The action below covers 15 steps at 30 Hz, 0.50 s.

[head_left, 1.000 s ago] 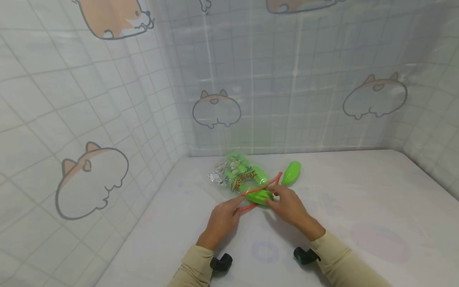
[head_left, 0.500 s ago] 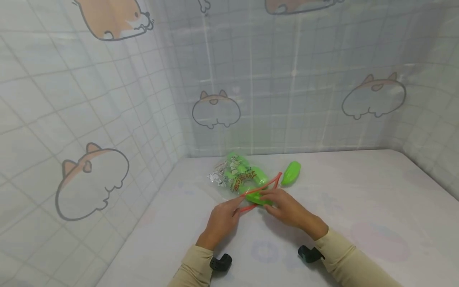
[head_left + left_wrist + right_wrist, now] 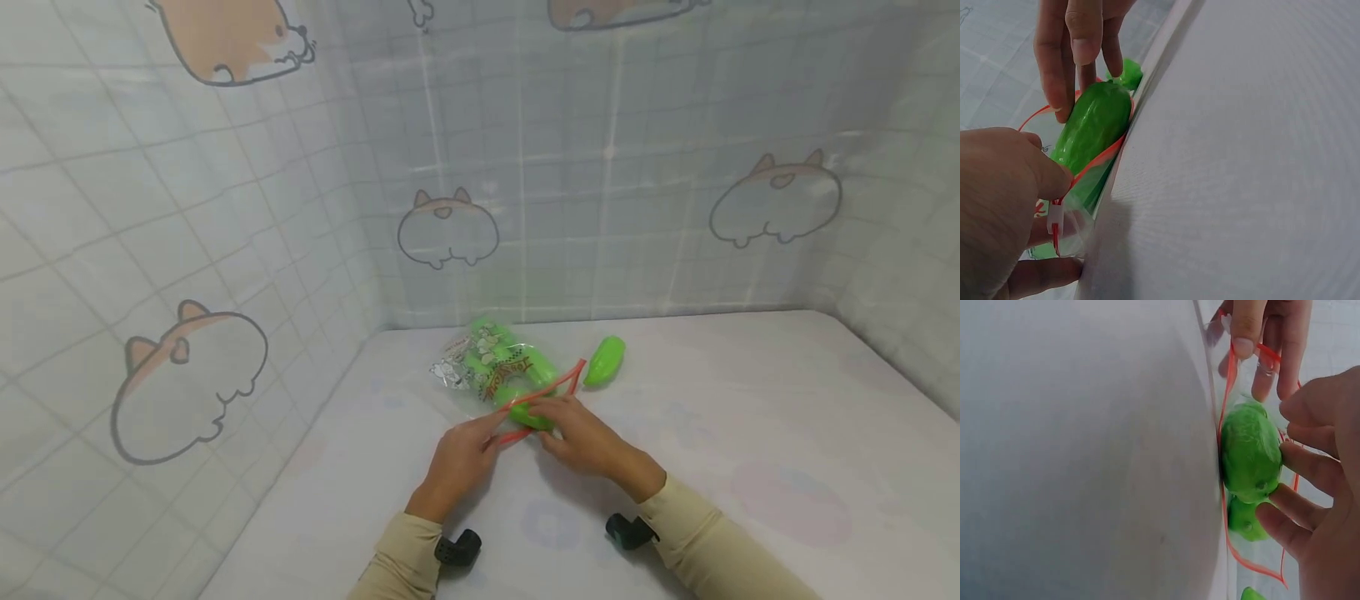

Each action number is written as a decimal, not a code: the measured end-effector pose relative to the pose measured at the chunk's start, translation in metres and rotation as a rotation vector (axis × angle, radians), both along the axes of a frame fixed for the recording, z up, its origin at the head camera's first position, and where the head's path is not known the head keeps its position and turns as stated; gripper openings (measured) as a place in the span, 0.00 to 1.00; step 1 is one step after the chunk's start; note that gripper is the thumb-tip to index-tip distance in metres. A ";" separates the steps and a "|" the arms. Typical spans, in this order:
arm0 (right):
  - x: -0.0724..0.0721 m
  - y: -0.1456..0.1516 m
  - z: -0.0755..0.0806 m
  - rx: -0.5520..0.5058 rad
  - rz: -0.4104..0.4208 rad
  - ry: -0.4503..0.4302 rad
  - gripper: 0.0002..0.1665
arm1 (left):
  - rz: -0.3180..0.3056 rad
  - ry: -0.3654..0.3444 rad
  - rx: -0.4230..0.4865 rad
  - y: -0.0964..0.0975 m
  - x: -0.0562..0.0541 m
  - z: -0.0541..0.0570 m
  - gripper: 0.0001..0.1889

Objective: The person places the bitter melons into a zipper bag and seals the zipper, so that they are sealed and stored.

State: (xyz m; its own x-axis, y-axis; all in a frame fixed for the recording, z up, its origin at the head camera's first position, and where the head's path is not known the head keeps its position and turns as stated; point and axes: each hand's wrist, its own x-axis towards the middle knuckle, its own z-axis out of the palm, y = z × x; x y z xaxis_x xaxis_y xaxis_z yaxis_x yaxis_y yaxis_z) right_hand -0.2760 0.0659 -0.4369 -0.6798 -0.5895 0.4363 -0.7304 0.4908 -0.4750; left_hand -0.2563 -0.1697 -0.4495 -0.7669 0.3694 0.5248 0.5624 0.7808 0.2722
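The green toy (image 3: 1094, 125) lies in the mouth of a clear bag (image 3: 506, 375). It looks light, hard and a bit slippery, so its fat middle seems the best place to hold. Its long way runs sideways, one end toward the left hand (image 3: 457, 458), which pinches the bag's red edge (image 3: 1100, 159). The right hand (image 3: 581, 433) rests loose fingers (image 3: 1313, 467) on it.

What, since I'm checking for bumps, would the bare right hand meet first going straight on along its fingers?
Likely the glossy green, elongated object at the mouth of the clear plastic bag with red edging; the right hand seems to touch it, though depth is unclear.
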 end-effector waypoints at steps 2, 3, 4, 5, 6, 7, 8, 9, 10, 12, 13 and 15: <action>0.001 -0.001 0.000 0.009 0.013 0.001 0.24 | 0.003 -0.002 -0.006 -0.001 0.000 -0.001 0.24; 0.002 0.000 -0.001 0.015 0.017 0.001 0.24 | 0.003 -0.002 -0.012 -0.001 0.000 -0.001 0.24; 0.003 0.000 -0.001 0.021 0.023 0.001 0.24 | 0.001 -0.002 -0.015 -0.001 0.001 -0.001 0.24; 0.004 0.001 -0.001 0.027 0.028 0.000 0.25 | 0.002 -0.001 -0.020 -0.001 0.001 -0.001 0.24; 0.005 0.002 0.000 0.034 0.028 -0.003 0.25 | 0.001 -0.003 -0.023 -0.002 0.001 -0.001 0.24; 0.006 0.003 0.001 0.039 0.028 -0.009 0.25 | 0.001 -0.003 -0.026 -0.002 0.002 -0.001 0.24; 0.007 0.004 0.001 0.042 0.026 -0.012 0.24 | 0.001 -0.004 -0.028 -0.002 0.002 -0.001 0.24; 0.008 0.005 0.002 0.045 0.019 -0.013 0.25 | 0.000 -0.005 -0.027 -0.002 0.002 -0.001 0.24; 0.009 0.006 0.003 0.044 0.013 -0.012 0.24 | -0.004 -0.002 -0.026 -0.002 0.002 0.000 0.24; 0.011 0.009 0.006 0.043 -0.005 -0.010 0.24 | -0.011 -0.001 -0.018 -0.003 0.002 0.000 0.24; 0.011 0.011 0.006 0.043 -0.010 -0.006 0.23 | -0.015 0.003 -0.016 -0.003 0.002 0.001 0.25; 0.013 0.014 0.008 0.050 -0.023 0.000 0.22 | -0.020 0.011 -0.013 -0.004 0.002 0.002 0.25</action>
